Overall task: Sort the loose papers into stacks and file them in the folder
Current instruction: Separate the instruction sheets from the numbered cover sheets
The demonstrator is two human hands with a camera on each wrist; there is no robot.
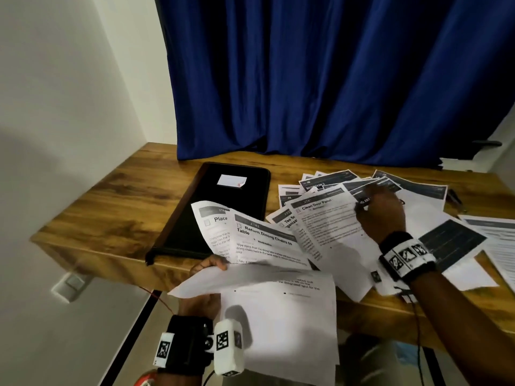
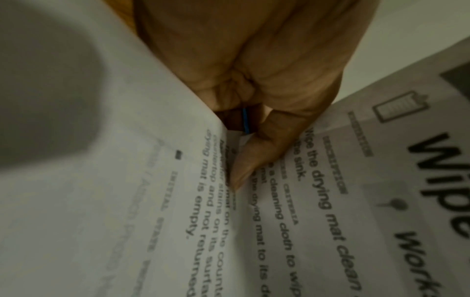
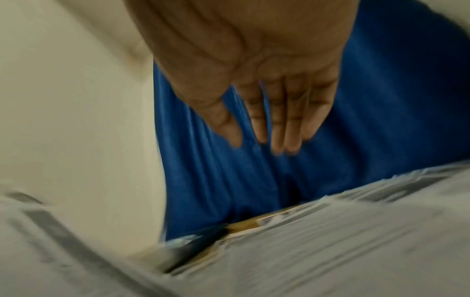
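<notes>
A closed black folder (image 1: 223, 207) with a white label lies on the wooden table (image 1: 117, 201). My left hand (image 1: 207, 267) holds a sheaf of printed sheets (image 1: 259, 263) at the table's front edge; in the left wrist view the thumb (image 2: 254, 156) pinches those sheets (image 2: 343, 201). Loose printed papers (image 1: 334, 232) are fanned over the right half of the table. My right hand (image 1: 380, 207) hovers over this spread, and the right wrist view shows its fingers (image 3: 277, 120) straight, holding nothing, above the papers (image 3: 330, 241).
A blue curtain (image 1: 334, 79) hangs behind the table, and a white wall (image 1: 69, 107) stands at the left. More sheets (image 1: 498, 246) reach the right edge. A dark small object (image 1: 455, 197) lies beyond the papers at far right.
</notes>
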